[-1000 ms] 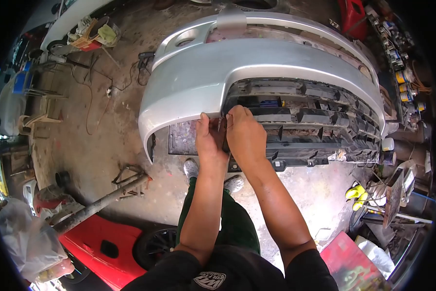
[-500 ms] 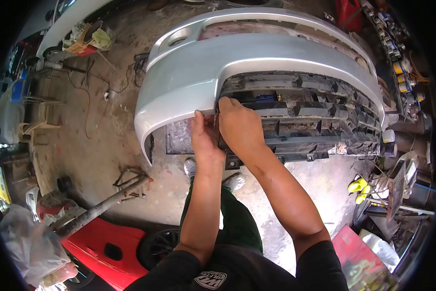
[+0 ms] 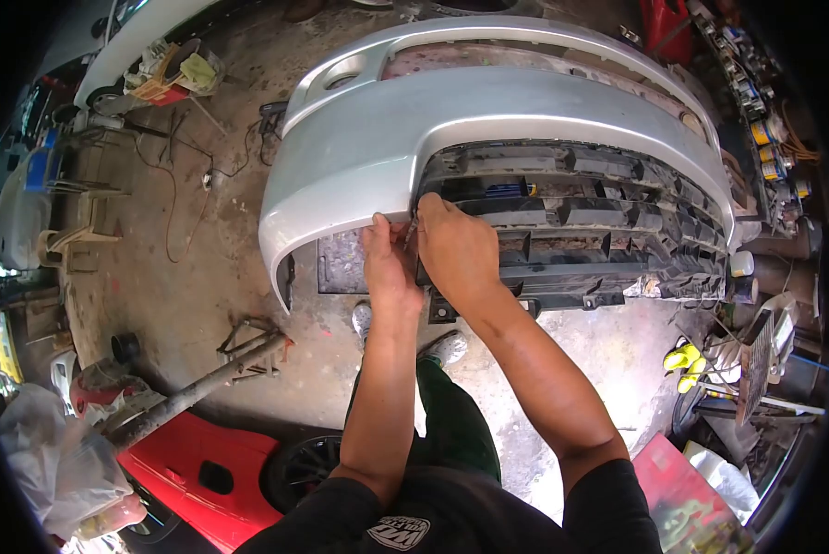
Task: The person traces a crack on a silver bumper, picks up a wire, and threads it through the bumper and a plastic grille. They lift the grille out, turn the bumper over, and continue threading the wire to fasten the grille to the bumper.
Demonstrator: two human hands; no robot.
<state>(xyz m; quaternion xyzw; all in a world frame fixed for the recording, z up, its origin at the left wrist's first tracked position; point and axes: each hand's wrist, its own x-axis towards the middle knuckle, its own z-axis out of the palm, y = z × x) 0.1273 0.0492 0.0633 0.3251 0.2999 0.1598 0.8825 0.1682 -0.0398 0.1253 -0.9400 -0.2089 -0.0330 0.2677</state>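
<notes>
A silver car bumper [image 3: 350,157] spans the upper middle, with a black slatted grille [image 3: 571,212] set in its opening. My left hand [image 3: 391,263] is at the bumper's lower edge, its thumb against the silver lip and its other fingers curled beneath. Close beside it, my right hand [image 3: 456,242] is closed at the grille's left end, knuckles up. Its fingertips are down in the gap where grille and bumper meet, and whatever they hold is hidden.
A red car part [image 3: 202,462] and a wheel [image 3: 308,471] lie at the lower left, near a metal stand [image 3: 202,388]. Cans and tools [image 3: 765,138] line the upper right. Yellow items [image 3: 685,362] sit at the right.
My right hand has shifted very slightly downward at the grille's end. My left hand stays at the bumper's edge, and the whole view has moved a little.
</notes>
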